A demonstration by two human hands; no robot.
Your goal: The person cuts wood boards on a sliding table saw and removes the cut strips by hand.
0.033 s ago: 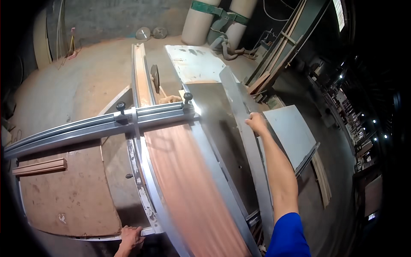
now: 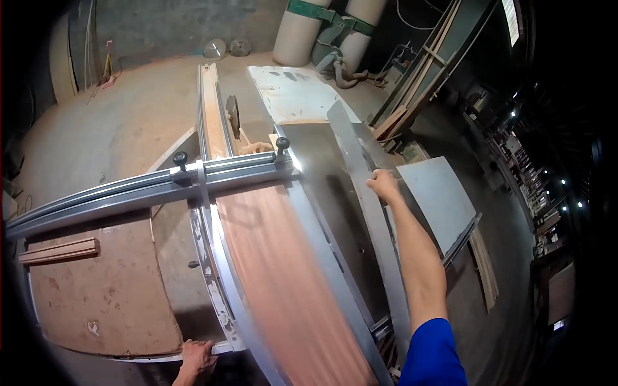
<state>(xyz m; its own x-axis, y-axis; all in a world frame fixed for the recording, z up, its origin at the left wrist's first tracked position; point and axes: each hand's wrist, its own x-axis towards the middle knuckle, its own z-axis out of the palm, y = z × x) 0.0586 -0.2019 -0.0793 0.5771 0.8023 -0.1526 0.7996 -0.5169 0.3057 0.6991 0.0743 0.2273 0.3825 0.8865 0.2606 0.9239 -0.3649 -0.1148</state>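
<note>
My right hand is closed over the top edge of a long grey metal fence that stands on edge across the dark saw table. Low in the picture, my left hand has its fingers curled over the frame edge of the side table. Between my arms lies a long reddish-brown wooden board on the metal sliding bed. A silver crossbar with two black knobs, one of them the right knob, spans its far end.
Short moulded wood strips lie on the brown side panel. A pale side board sits right of the fence. White sheeting covers the table's far end. Farther back stand dust collector bags, and leaning timber is at right.
</note>
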